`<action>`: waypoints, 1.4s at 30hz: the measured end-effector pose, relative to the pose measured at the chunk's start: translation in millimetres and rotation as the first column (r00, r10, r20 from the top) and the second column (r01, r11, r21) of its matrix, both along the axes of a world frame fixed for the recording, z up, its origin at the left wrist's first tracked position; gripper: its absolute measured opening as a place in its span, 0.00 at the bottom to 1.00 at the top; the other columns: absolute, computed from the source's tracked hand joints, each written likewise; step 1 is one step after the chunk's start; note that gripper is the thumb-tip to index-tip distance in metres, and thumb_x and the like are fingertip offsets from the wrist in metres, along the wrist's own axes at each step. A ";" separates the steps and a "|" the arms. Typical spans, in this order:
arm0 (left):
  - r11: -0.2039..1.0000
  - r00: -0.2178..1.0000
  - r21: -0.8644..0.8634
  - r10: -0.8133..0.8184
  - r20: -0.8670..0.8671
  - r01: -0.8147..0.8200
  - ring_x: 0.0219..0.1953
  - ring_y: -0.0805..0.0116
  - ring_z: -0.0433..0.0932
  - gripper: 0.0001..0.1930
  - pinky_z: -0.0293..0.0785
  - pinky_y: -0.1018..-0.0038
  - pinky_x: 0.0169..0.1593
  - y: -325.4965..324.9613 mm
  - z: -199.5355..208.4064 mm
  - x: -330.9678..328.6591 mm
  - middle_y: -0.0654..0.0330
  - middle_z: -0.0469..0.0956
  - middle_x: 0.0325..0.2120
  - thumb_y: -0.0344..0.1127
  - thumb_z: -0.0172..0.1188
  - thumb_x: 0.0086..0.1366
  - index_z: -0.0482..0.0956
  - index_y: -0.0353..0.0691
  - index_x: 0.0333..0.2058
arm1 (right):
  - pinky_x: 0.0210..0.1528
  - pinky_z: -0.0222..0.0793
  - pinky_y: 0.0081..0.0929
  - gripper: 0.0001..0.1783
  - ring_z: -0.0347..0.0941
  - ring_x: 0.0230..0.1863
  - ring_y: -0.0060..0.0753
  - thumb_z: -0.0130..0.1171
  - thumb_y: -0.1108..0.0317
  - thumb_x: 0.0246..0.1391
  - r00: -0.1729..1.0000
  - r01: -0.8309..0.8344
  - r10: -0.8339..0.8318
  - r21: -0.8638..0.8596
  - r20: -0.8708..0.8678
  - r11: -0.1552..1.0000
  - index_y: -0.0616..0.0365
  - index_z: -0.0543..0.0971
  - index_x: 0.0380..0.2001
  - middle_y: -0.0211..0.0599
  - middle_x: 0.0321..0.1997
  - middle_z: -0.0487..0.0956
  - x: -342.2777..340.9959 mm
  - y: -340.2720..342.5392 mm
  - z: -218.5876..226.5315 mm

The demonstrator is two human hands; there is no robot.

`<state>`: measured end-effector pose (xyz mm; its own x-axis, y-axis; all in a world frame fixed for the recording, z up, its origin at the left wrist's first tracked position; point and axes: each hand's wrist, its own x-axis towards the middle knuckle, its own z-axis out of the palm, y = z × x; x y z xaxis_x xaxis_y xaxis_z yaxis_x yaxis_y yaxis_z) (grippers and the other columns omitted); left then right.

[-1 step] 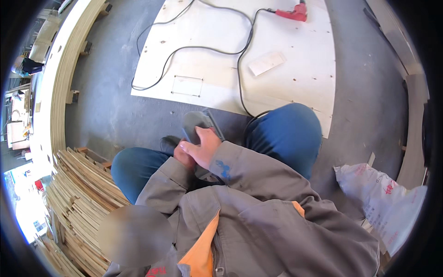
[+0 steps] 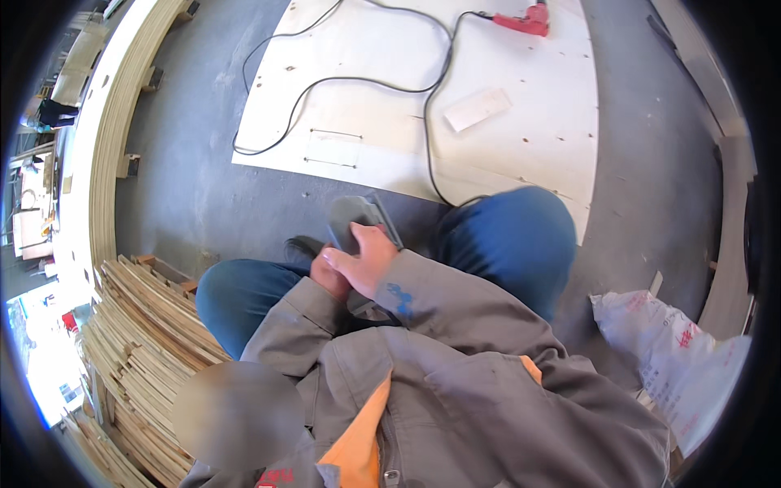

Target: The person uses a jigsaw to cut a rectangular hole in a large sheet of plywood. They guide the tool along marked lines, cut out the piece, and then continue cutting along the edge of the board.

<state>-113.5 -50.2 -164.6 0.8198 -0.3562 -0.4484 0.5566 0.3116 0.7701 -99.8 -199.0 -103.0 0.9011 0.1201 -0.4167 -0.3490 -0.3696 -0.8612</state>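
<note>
My right hand (image 2: 373, 254) is wrapped over a grey power tool (image 2: 348, 218) that looks like a jigsaw, with a flat metal plate (image 2: 387, 221) along its right side. Pressed against the same tool from the left is my left hand (image 2: 330, 272), closed, its fingers mostly hidden behind the right hand. The tool is tilted in front of my body between my bent knees, above the floor. Beyond it lies a pale plywood sheet (image 2: 382, 122) with a pencilled rectangle (image 2: 333, 149) near its close edge, dark spots at the corners.
A red drill (image 2: 522, 23) lies at the sheet's far right. Its black cable (image 2: 350, 79) loops over the sheet. A small wood offcut (image 2: 478, 111) rests on it. Thin wood strips (image 2: 154, 350) are piled at left; a white printed sack (image 2: 671, 358) stands right.
The sheet, drill and my hands with the tool have shifted slightly right in view. Both hands keep the same grip.
</note>
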 end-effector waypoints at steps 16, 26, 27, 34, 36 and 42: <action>0.917 0.972 0.379 -0.037 -0.231 0.125 0.48 0.67 0.81 0.21 0.78 0.70 0.52 -31.8 25.8 34.4 0.55 0.82 0.47 0.26 0.64 0.64 0.76 0.31 0.56 | 0.67 0.67 0.42 0.45 0.71 0.64 0.62 0.67 0.49 0.58 0.979 0.050 -0.035 0.071 -0.199 0.996 0.79 0.68 0.63 0.69 0.62 0.72 20.1 -24.9 -24.8; 0.922 0.965 0.371 -0.006 -0.262 0.107 0.45 0.68 0.82 0.20 0.79 0.70 0.50 -24.3 15.4 30.6 0.56 0.83 0.43 0.25 0.66 0.63 0.76 0.32 0.55 | 0.64 0.70 0.42 0.43 0.73 0.62 0.62 0.67 0.50 0.59 0.976 0.056 -0.036 0.088 -0.215 0.995 0.79 0.68 0.62 0.70 0.61 0.72 19.4 -20.3 -25.9; 0.926 0.963 0.365 0.007 -0.268 0.095 0.45 0.68 0.81 0.20 0.79 0.70 0.50 -23.3 15.7 30.3 0.56 0.83 0.43 0.25 0.65 0.63 0.76 0.32 0.54 | 0.63 0.70 0.42 0.43 0.73 0.61 0.62 0.67 0.50 0.59 0.978 0.050 -0.030 0.093 -0.205 0.994 0.79 0.68 0.62 0.70 0.60 0.73 17.9 -19.2 -27.7; 0.902 0.982 0.423 -0.008 -0.187 0.088 0.44 0.67 0.82 0.20 0.79 0.70 0.49 -15.5 20.8 28.2 0.54 0.83 0.43 0.23 0.63 0.62 0.76 0.30 0.53 | 0.61 0.71 0.43 0.40 0.75 0.58 0.59 0.66 0.51 0.58 0.989 -0.013 0.022 0.060 -0.148 0.998 0.76 0.70 0.61 0.67 0.57 0.76 18.4 -16.8 -10.6; 0.888 0.984 0.452 0.003 -0.177 0.079 0.44 0.66 0.82 0.20 0.80 0.70 0.49 -8.5 26.4 27.6 0.53 0.83 0.43 0.23 0.63 0.61 0.76 0.29 0.54 | 0.60 0.71 0.43 0.39 0.75 0.58 0.58 0.66 0.52 0.58 0.989 -0.027 0.037 0.069 -0.142 0.997 0.75 0.70 0.61 0.65 0.56 0.77 17.2 -11.9 -6.2; 0.939 0.974 0.343 0.094 -0.207 -0.018 0.42 0.63 0.84 0.22 0.82 0.69 0.47 16.4 9.5 15.0 0.51 0.84 0.44 0.27 0.61 0.62 0.75 0.29 0.56 | 0.51 0.77 0.43 0.31 0.80 0.48 0.56 0.67 0.59 0.57 0.981 -0.030 0.032 -0.012 0.193 0.999 0.71 0.73 0.56 0.60 0.50 0.79 17.0 -24.1 14.4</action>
<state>-98.4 -33.9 -155.1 0.7029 -0.1090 -0.7029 0.7112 0.0907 0.6972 -82.9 -223.1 -88.5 0.9607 0.1461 -0.2360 -0.1643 -0.3858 -0.9078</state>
